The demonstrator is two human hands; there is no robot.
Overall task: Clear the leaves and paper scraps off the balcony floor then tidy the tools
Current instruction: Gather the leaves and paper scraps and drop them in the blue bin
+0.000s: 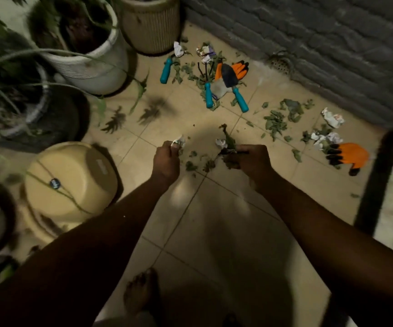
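Over beige tiles, left hand (166, 161) pinches crumpled paper (178, 141) (right hand (249, 162) grips leaves (228, 142)).

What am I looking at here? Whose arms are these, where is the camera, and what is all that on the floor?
There is no machine here: these are a person's two bare arms, filmed by one camera worn on the head, looking down at a tiled balcony floor. The left hand pinches a crumpled paper scrap. The right hand holds a bunch of leaves with a bit of paper. Ahead lie scattered leaves, more paper balls, a teal-handled trowel, a hand rake and a third teal handle whose head I cannot make out. One orange glove lies under the trowel, a second glove to the right. Plant pots and an overturned cream tub stand at the left.
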